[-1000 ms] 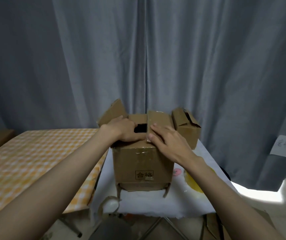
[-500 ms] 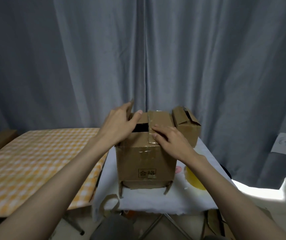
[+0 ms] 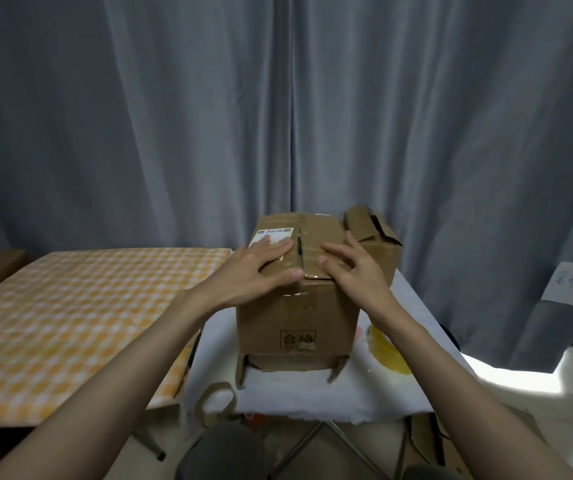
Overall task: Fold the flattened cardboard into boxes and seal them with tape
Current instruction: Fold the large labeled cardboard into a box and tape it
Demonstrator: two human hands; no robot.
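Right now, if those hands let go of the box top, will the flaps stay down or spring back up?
Probably spring up: no tape bridges the seam of the box, and both the left hand and right hand press its flaps flat.

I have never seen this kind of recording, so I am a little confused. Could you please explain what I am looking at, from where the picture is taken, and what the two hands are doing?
The camera sits on a person's head and looks forward and down, so both arms reach in from below. There is no machine. The left hand and right hand lie flat on the top flaps of a cardboard box, pressing them down; neither holds anything. The box stands on a small white-covered table. A yellow tape roll lies right of it, a brownish roll at the front left edge, and a smaller box behind.
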